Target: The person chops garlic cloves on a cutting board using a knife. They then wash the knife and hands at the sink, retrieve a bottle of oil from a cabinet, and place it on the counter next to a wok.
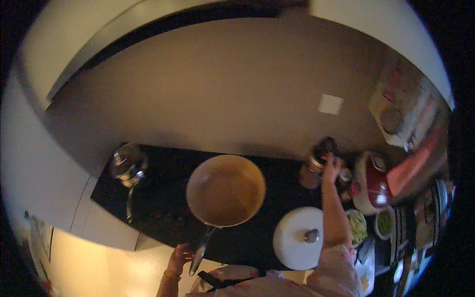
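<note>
My right hand (333, 167) reaches to the back right of the black counter, at a dark-topped container (311, 174) by the wall; blur hides whether its fingers grip anything. Near the counter's front edge, my left hand (181, 256) is beside the long handle (200, 254) of a deep, light-coloured pan (226, 191). Whether that hand touches the handle is unclear. No food can be made out in the pan. A white lid (298, 237) with a metal knob lies to the pan's right, partly behind my right forearm.
A small lidded metal saucepan (130, 167) stands at the left. To the right are a red and white rice cooker (374, 185), a bowl of pale green cut vegetables (357, 226) and a bowl of chopped greens (384, 224). A pink cloth (413, 167) hangs beyond the cooker.
</note>
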Motion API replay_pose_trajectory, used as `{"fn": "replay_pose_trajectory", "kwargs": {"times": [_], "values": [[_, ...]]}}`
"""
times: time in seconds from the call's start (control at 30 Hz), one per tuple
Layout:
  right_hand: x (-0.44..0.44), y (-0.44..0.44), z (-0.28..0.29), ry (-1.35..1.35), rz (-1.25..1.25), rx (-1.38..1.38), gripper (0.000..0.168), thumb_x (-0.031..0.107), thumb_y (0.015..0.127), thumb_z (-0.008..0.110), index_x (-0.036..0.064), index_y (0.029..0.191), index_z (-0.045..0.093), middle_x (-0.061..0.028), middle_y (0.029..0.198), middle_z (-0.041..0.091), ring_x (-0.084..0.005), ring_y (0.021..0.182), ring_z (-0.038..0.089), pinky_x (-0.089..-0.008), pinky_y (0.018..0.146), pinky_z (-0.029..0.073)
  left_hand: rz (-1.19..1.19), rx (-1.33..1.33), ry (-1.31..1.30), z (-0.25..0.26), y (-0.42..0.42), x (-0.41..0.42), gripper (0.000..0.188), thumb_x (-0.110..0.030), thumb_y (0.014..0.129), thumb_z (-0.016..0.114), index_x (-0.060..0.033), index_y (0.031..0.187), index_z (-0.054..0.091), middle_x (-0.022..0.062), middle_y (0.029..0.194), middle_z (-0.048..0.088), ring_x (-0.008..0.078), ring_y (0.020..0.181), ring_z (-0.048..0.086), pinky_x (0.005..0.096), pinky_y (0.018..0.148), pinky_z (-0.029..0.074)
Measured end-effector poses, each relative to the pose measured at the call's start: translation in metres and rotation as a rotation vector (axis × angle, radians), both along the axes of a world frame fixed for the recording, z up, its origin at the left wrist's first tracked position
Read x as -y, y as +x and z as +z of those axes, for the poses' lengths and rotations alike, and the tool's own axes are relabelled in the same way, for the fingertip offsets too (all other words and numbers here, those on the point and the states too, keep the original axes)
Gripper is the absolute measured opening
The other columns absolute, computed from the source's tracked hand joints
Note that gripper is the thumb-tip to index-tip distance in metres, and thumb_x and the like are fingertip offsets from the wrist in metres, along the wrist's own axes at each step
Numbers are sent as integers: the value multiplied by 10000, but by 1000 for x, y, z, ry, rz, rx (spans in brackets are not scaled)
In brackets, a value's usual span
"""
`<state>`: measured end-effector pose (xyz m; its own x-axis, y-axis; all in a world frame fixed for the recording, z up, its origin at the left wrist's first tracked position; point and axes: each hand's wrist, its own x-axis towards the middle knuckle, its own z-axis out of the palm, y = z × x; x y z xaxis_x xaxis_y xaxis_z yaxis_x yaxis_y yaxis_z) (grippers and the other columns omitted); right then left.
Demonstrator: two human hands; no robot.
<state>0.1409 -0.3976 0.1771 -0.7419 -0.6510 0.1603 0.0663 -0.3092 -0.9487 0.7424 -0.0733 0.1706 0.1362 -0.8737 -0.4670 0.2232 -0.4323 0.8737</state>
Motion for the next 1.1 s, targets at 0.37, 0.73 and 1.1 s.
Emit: {"fn": "replay_pose_trajectory", "kwargs": {"times": [0.37, 0.73, 1.1], "values": [[-90, 16, 63, -87, -48, -306, 351, 191, 907, 636, -24, 1176, 562, -104, 988, 665, -155, 804, 594, -300, 749, 480, -61, 29, 78, -22, 33, -40, 485, -424, 1014, 363, -18, 1224, 523, 133, 975, 621, 222, 857, 637, 340, 823, 529], [-267, 212, 304, 141, 97, -376, 566, 218, 860, 695, 13, 1329, 453, -30, 782, 594, -83, 650, 502, -217, 601, 400, -226, -26, 91, -101, 129, -88, 389, -384, 993, 449, -27, 1080, 575, 91, 941, 647, 176, 790, 639, 304, 744, 530], [-290, 624, 323, -189, 838, -208, 307, 194, 850, 664, -20, 1054, 581, -49, 771, 610, -93, 629, 516, -285, 752, 493, 111, -217, -40, -157, 393, -294, 168, -131, 972, 450, -10, 1029, 551, 123, 1006, 646, 216, 876, 645, 338, 776, 535]]}}
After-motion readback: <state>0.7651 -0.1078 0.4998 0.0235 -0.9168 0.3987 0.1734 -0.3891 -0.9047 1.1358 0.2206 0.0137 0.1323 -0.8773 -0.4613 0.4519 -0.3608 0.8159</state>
